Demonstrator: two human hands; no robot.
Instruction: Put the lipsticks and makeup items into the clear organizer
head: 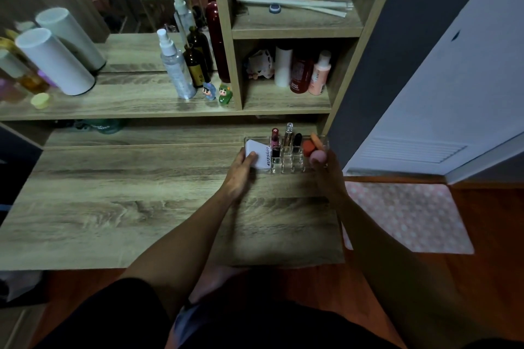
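Observation:
The clear organizer [289, 163] stands at the back right of the wooden desk [119, 207]. A white "4U2skin" compact [259, 154] leans in its left compartment, with my left hand [241, 170] gripping its near left edge. Three lipsticks stand in the middle slots: a pink one [275, 137], a clear-capped one [288, 133] and a black one [297, 139]. Orange sponges [310, 144] lie in the right compartment. My right hand [326, 170] holds a pink sponge [318, 156] at the organizer's right end.
A shelf behind the desk carries a spray bottle [175, 65], brown bottles, two small figurines [217, 92] and a white cylinder [54, 59]. Cubbies at right hold bottles [302, 71]. A pink dotted mat [405, 215] lies on the floor to the right.

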